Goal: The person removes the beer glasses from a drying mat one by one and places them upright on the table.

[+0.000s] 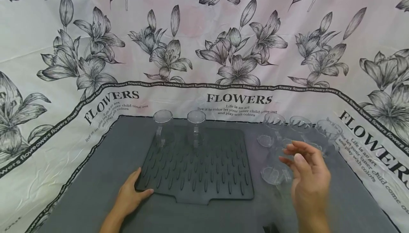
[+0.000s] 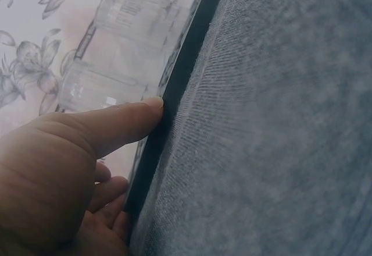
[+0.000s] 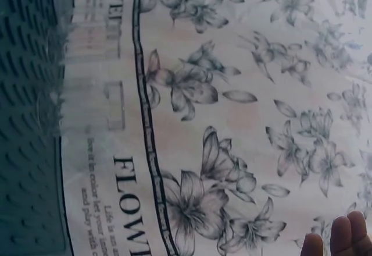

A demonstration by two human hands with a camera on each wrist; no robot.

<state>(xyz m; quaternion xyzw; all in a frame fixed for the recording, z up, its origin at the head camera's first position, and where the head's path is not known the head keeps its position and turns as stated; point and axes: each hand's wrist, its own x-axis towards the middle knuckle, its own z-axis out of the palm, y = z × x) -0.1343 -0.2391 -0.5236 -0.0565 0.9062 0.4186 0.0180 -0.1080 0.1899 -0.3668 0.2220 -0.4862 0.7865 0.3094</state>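
My left hand [image 1: 127, 194] rests at the near left corner of a dark drying mat [image 1: 198, 169] with raised ridges. Its thumb touches the front edge; the other fingers lie along the left side, partly hidden in the left wrist view. Two clear mugs [image 1: 196, 128] [image 1: 163, 128] with handles stand on the mat's far left part. Above the table on the right, my right hand [image 1: 311, 179] is raised with loosely bent fingers and nothing visible in it. Several more clear mugs [image 1: 274, 176] stand near and behind it, some partly covered by the hand.
A grey cloth [image 1: 96, 190] covers the table. White fabric with printed flowers [image 1: 236, 59] hangs behind and along both sides, close to the far mugs. A small dark object [image 1: 271, 228] shows at the bottom edge.
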